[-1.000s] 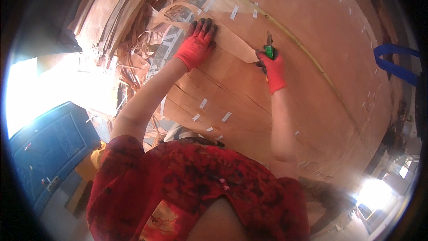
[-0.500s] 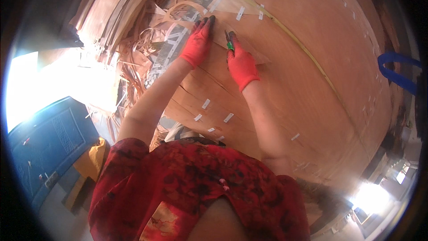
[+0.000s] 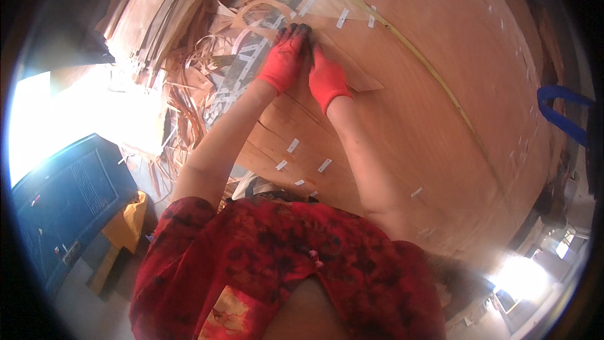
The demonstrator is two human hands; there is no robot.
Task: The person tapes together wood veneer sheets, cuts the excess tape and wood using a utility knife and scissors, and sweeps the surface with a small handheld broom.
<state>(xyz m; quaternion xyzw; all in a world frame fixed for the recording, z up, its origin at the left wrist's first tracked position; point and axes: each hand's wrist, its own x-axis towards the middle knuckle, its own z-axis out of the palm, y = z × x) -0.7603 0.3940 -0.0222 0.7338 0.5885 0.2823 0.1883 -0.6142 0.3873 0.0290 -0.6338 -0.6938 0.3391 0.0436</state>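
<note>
Blue box-like thing (image 3: pixel 69 195): at the far left, tilted; its inside cannot be seen, nor can it be told whether it holds anything.
Raised marking on the blue face: a framed patch of small shapes, too blurred to read.
Yellow cloth or bag (image 3: pixel 128 221): crumpled just right of the blue thing; contents hidden.
Layered sheets (image 3: pixel 148 19): thin, wood-coloured, piled at the upper left.
Scraps (image 3: pixel 195 82): curled thin strips heaped between pile and work surface.
Left hand (image 3: pixel 283 60): red glove with dark fingertips, laid flat near the sheet's left edge, fingers extended and close together, forearm slanting up rightward.
White pieces (image 3: pixel 324 165): small strips dotted over the wood; any marks too small to read.
Right hand (image 3: pixel 328 75): red glove, close beside the left fingertips, its forearm slanting up leftward; whether it grips anything cannot be told.
Wood sheet (image 3: pixel 434 132): broad, beneath both hands.
Pointed thin piece (image 3: pixel 362 75): on the sheet, its tip right of the right hand.
Yellow strip (image 3: pixel 440 82): arcs across the sheet.
Blue loop (image 3: pixel 563 92): far right.
</note>
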